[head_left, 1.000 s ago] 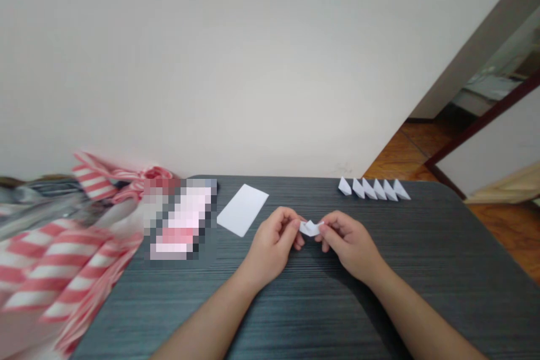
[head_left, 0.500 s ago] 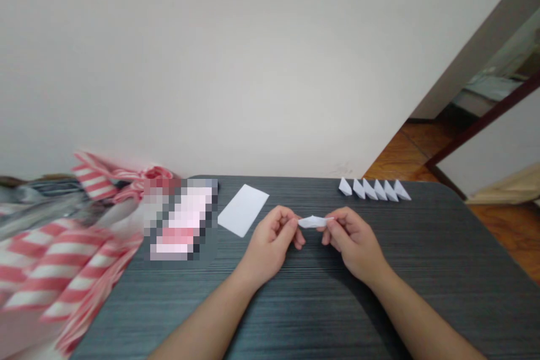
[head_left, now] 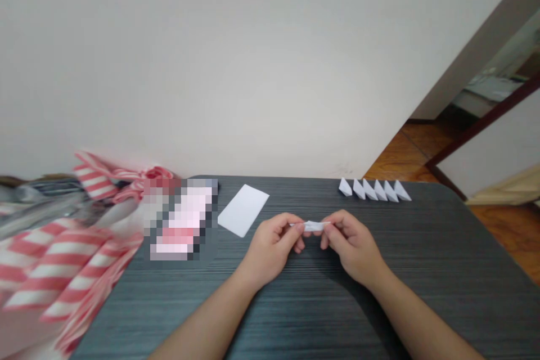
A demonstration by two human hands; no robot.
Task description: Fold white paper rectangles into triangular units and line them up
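**Paper strip (head_left: 311,226) pinched above the counter (head_left: 379,304)**

The paper strip is a narrow, white, folded piece lying level between the two hands. It sits left and right across the middle of the counter, closer to the far edge than the near one. The left hand (head_left: 270,248) pinches one end, and its fingers (head_left: 296,228) press together on the paper, with a thin tip poking out past them. The right hand (head_left: 352,247) pinches the other end the same way, its fingers (head_left: 328,226) curled around the strip. Only a short stretch of paper shows between the two grips. Both forearms reach in from the near edge, and a soft shadow falls on the dark, grained counter below the hands.

Just left of the left hand, near the far edge, lies a blank white paper sheet (head_left: 243,210), set at a slant. Just beyond it is a pink-and-white object (head_left: 181,219), too pixelated to name. A red-and-white striped bag (head_left: 54,270) spills over the left corner. Six folded paper pieces (head_left: 374,189) stand in a tight row along the far edge, right of centre. Past the right edge is a wooden floor (head_left: 422,152).
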